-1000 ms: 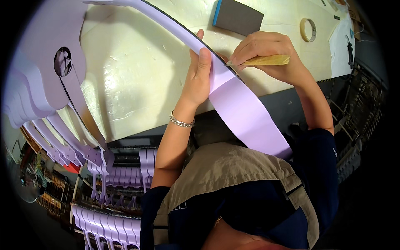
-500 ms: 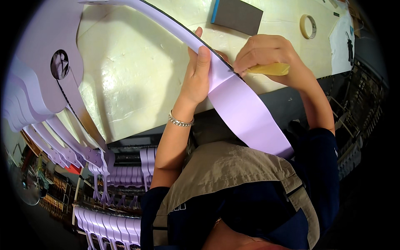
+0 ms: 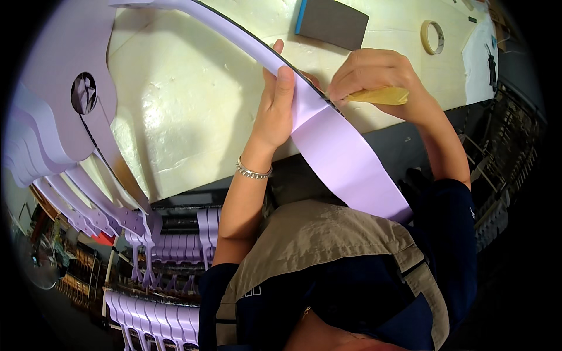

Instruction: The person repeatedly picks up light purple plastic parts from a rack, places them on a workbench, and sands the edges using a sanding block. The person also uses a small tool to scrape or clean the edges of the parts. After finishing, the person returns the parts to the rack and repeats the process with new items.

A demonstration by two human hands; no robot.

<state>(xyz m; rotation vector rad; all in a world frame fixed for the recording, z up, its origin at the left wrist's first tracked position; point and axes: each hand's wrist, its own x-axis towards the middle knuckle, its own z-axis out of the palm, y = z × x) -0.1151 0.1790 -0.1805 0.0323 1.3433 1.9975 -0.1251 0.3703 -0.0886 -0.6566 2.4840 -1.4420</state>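
Note:
A lilac guitar is turned on its side, its body against my apron and its neck running up toward the far left. My left hand is wrapped round the neck close to the body, thumb lying on its back. Along the neck runs a black fretboard edge. Pinched in my right hand is a flat yellow piece, wide end sticking out past the palm; its exact kind is unclear. The right fingertips meet the dark edge where neck joins body, and they hide the piece's other end.
A grey sanding block with a blue side lies on the pale padded table. A tape roll rests farther right, near a white cloth. Lilac guitars stand in a row at left; more hang on racks below.
The right hand and its yellow piece have shifted very slightly, the wide end a little to the right. The guitar and left hand have barely moved.

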